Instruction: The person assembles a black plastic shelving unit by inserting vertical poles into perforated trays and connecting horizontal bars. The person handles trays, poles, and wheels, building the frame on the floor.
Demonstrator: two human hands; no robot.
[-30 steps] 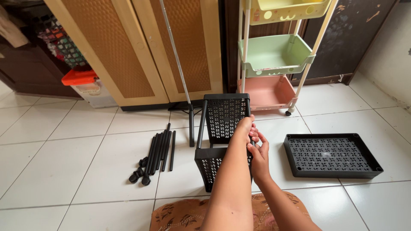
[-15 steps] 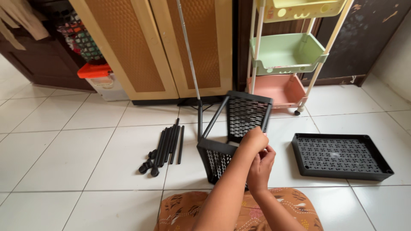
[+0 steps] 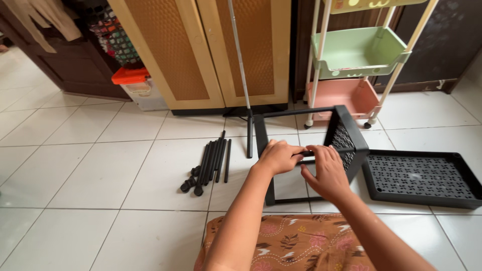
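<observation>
White glossy floor tiles (image 3: 100, 170) with grey grout fill the room, backed by a tan cabinet (image 3: 211, 50) with woven-look door panels. On the floor in front of the person stands a partly built black rack (image 3: 346, 145): two perforated plastic trays set on edge and joined by thin black rods, so that it rests on its side, likely so the rod ends can be reached. The left hand (image 3: 278, 156) is clamped around the upper rod (image 3: 307, 151) and the right hand (image 3: 327, 173) is curled on the same rod just beside it, fingers close to the mesh tray; the two hands almost touch. A third tray (image 3: 419, 178), flat and grid-holed, lies on the tiles to the right, near the rack. A bundle of spare black tubes (image 3: 213, 163) lies to the left, laid parallel, castors at their near ends. Behind stands a finished trolley (image 3: 356, 52) with pastel green and pink trays on white poles. A patterned brown cloth (image 3: 296, 243) covers the person's lap.
</observation>
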